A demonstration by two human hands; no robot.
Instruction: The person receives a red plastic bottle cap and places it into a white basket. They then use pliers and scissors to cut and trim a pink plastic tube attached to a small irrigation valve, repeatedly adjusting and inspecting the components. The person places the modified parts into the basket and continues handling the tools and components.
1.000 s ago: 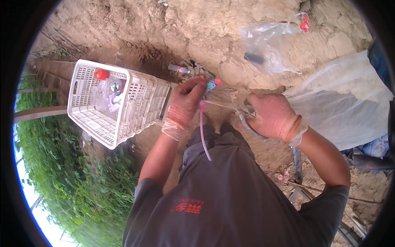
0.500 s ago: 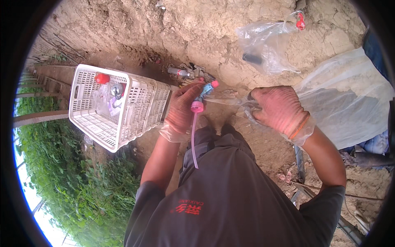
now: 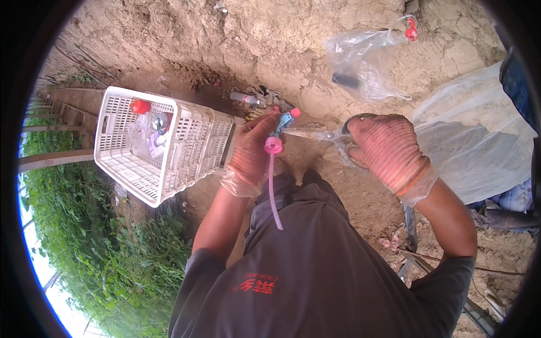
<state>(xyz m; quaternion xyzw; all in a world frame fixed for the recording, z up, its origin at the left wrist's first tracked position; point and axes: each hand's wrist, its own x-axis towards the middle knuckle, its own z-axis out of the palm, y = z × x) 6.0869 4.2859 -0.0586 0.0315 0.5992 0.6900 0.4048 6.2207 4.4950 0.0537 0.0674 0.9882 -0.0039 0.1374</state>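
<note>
My left hand [image 3: 251, 145], in a reddish glove with clear plastic at the wrist, is closed around a trigger spray head [image 3: 276, 127]. The head is light blue with a pink nozzle and pink screw collar, and its thin pink tube [image 3: 274, 194] hangs down toward my shirt. Gloved the same way, my right hand [image 3: 389, 149] grips a pair of scissors [image 3: 326, 135]. Their blades point left, with the tips close to the spray head; whether they touch it I cannot tell. Fingers cover most of the scissor handles.
At left stand stacked white plastic crates [image 3: 169, 169], holding a red item [image 3: 140, 106] and a grey round object [image 3: 162, 123]. Green plants [image 3: 84, 225] grow below them. A clear bag [image 3: 366, 65] hangs on the earthen wall. Plastic sheeting [image 3: 468, 135] lies right; a bottle [image 3: 244, 98] rests ahead.
My right hand has turned and shifted slightly right, and the scissor blades show more sharply. The pink collar has moved a little right and up, and the tube's end has swung right.
</note>
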